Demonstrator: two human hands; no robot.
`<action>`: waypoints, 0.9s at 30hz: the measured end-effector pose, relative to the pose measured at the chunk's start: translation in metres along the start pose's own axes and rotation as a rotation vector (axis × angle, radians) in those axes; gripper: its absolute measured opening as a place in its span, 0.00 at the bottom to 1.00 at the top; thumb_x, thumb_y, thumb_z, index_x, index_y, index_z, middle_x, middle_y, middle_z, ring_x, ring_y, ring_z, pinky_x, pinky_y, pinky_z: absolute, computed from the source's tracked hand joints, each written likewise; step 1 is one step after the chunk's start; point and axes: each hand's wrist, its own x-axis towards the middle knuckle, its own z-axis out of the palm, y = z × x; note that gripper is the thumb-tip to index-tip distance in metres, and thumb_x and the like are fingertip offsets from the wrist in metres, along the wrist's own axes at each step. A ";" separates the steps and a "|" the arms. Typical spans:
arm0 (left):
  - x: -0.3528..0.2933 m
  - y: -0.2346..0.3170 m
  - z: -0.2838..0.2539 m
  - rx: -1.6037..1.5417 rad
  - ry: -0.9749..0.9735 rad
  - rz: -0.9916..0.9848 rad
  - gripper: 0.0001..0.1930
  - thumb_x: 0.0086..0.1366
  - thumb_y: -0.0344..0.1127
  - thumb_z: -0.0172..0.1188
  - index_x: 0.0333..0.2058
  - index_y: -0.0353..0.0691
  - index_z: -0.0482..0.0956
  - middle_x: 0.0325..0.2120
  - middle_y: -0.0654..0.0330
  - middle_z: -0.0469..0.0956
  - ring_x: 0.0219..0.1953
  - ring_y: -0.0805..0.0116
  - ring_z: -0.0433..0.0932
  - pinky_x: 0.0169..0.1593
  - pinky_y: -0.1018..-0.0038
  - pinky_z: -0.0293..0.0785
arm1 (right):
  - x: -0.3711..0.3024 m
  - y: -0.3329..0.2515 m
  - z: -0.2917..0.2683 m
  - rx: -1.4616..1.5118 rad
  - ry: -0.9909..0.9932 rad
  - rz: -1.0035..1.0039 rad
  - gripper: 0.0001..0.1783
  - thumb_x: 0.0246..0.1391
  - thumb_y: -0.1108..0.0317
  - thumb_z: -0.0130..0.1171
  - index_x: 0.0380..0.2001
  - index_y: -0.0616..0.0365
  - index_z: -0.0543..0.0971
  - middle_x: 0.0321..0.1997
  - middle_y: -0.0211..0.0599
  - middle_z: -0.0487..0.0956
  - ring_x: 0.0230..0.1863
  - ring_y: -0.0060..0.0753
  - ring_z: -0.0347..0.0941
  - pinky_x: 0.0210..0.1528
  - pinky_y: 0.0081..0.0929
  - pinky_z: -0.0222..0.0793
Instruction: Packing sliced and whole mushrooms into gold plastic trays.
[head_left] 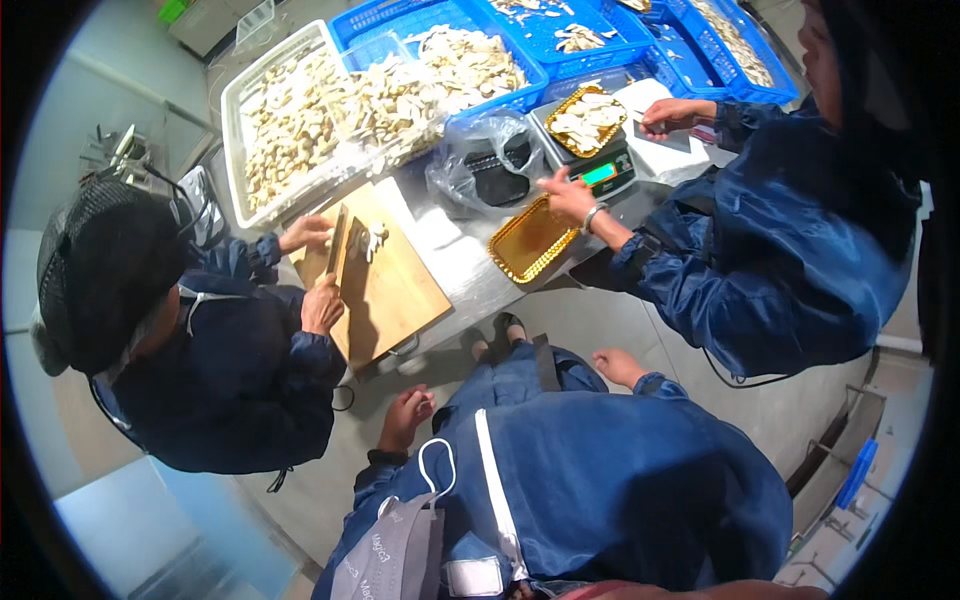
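Note:
My left hand [404, 416] hangs at my left side, fingers loosely curled and apart, holding nothing. Across my body, my right hand [619, 367] sits near my right hip with nothing visible in it; its fingers show only in part. Neither hand touches the table. Ahead on the left, a person in dark blue holds a knife [339, 245] over a wooden cutting board [405, 305] with pale mushroom slices [376, 241]. At the right, another person reaches over a gold tray [530, 240] and a scale [612, 172] bearing a second gold tray of slices [588, 122].
A white crate [237, 165] full of sliced mushrooms stands at the back left. Blue crates [515, 85] with more slices line the far side. A clear plastic bag [458, 172] lies mid-table. The steel table's [465, 270] edge runs before me, between both people.

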 end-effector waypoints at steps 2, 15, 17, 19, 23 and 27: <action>-0.002 0.001 -0.001 0.000 -0.005 0.018 0.20 0.75 0.40 0.52 0.57 0.34 0.70 0.45 0.54 0.79 0.44 0.67 0.81 0.50 0.72 0.78 | 0.007 -0.037 -0.022 0.103 0.114 -0.122 0.17 0.60 0.63 0.53 0.49 0.55 0.82 0.47 0.48 0.83 0.50 0.53 0.79 0.54 0.42 0.73; -0.034 -0.007 -0.006 -0.006 0.119 0.024 0.18 0.75 0.41 0.51 0.57 0.39 0.71 0.47 0.57 0.79 0.46 0.68 0.80 0.50 0.73 0.75 | 0.127 -0.154 -0.114 -0.515 0.523 -0.540 0.21 0.45 0.70 0.68 0.46 0.47 0.81 0.50 0.34 0.78 0.57 0.41 0.71 0.57 0.40 0.68; -0.041 -0.017 -0.012 -0.038 0.122 0.038 0.18 0.75 0.42 0.51 0.57 0.39 0.71 0.47 0.57 0.79 0.46 0.68 0.80 0.50 0.72 0.75 | 0.140 -0.157 -0.113 -0.529 0.566 -0.646 0.11 0.48 0.68 0.65 0.38 0.48 0.83 0.39 0.29 0.82 0.48 0.38 0.76 0.51 0.39 0.69; -0.047 -0.020 -0.009 -0.041 0.138 0.037 0.18 0.75 0.42 0.51 0.57 0.38 0.71 0.47 0.57 0.79 0.46 0.68 0.80 0.50 0.72 0.75 | 0.144 -0.162 -0.114 -0.548 0.498 -0.616 0.07 0.51 0.66 0.63 0.34 0.49 0.84 0.36 0.31 0.82 0.43 0.40 0.77 0.47 0.40 0.71; -0.048 -0.027 -0.007 -0.054 0.156 0.023 0.18 0.74 0.41 0.52 0.56 0.38 0.72 0.46 0.57 0.79 0.45 0.67 0.81 0.49 0.73 0.76 | 0.150 -0.172 -0.107 -0.582 0.483 -0.679 0.06 0.52 0.62 0.62 0.31 0.47 0.84 0.32 0.32 0.81 0.37 0.41 0.78 0.39 0.41 0.74; -0.047 -0.033 -0.009 -0.070 0.164 0.023 0.17 0.74 0.39 0.53 0.55 0.37 0.72 0.44 0.57 0.80 0.44 0.66 0.81 0.50 0.73 0.77 | 0.150 -0.185 -0.092 -0.560 0.440 -0.668 0.07 0.54 0.60 0.61 0.32 0.47 0.84 0.30 0.33 0.81 0.36 0.42 0.79 0.39 0.42 0.75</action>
